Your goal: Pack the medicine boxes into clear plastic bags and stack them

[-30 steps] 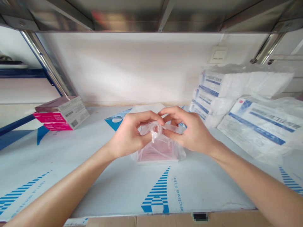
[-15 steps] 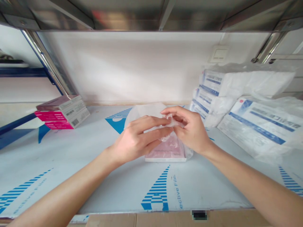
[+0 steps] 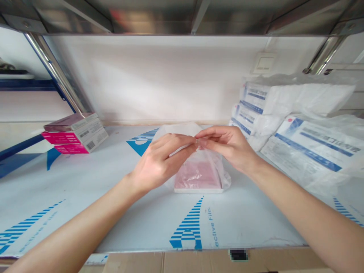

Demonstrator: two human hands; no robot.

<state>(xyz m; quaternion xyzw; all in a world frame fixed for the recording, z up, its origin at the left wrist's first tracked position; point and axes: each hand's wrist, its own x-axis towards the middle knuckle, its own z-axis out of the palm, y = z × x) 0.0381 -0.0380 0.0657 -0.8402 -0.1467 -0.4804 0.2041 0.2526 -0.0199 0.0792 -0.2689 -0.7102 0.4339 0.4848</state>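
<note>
A clear plastic bag (image 3: 226,178) lies on the film-covered shelf with a flat pink box (image 3: 197,178) inside it. My left hand (image 3: 163,157) pinches the gathered plastic above the box, thumb and fingers pressed together. Facing it, my right hand (image 3: 229,146) pinches the same plastic, its fingertips almost meeting those of the left. The exact fold or knot between the fingertips is too small to make out. Part of the box's far side is hidden by the hands and the plastic.
Stacked pink-and-white boxes (image 3: 75,132) stand at the left. Several white-and-blue packs (image 3: 315,144) in clear plastic fill the right side. A metal shelf (image 3: 159,19) hangs overhead, and a cardboard box (image 3: 193,262) sits below the front edge.
My fingertips have come closer together, drawing the loose plastic into a tighter, smaller pinch. More of the pink box shows beneath the hands, and the box stays in place.
</note>
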